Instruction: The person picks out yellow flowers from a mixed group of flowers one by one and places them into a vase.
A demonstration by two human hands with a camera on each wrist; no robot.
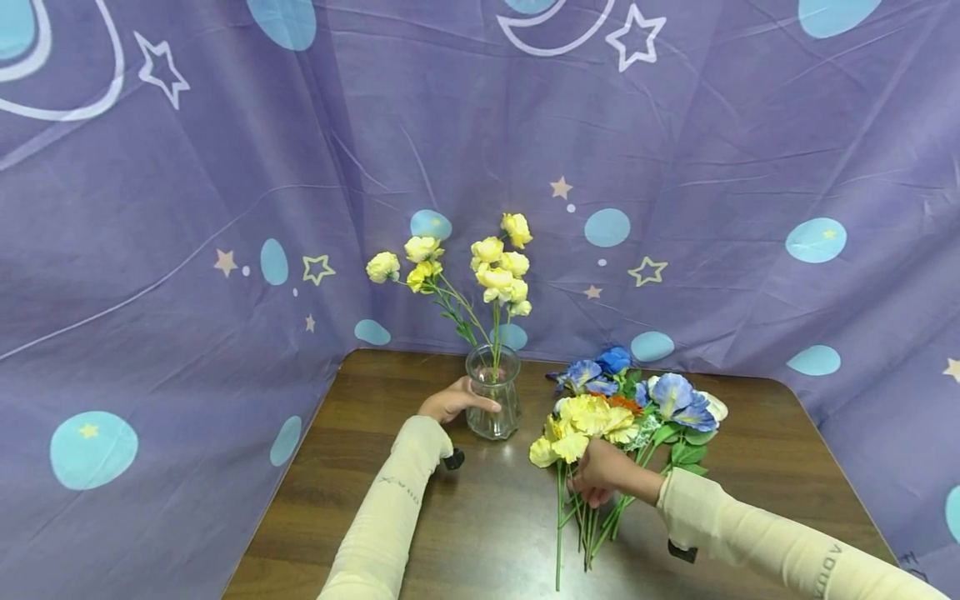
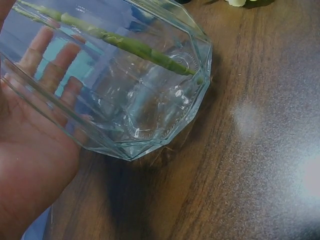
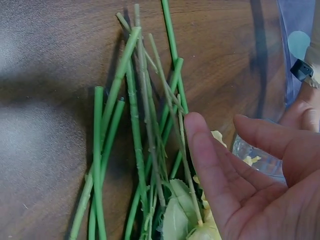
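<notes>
Nearest, loose green stems (image 1: 558,533) lie on a wooden table (image 1: 480,517). At them, the right hand (image 1: 600,473) parts thumb from fingers, apparently gripping nothing; picking out a stem seems underway, calling for a pinch on just one. Beyond, the left hand (image 1: 454,402) steadies an upright glass vase (image 1: 507,410) holding yellow flowers (image 1: 495,279).

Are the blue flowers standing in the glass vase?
No, the blue flowers lie on the table, while the glass vase holds yellow flowers.
</notes>
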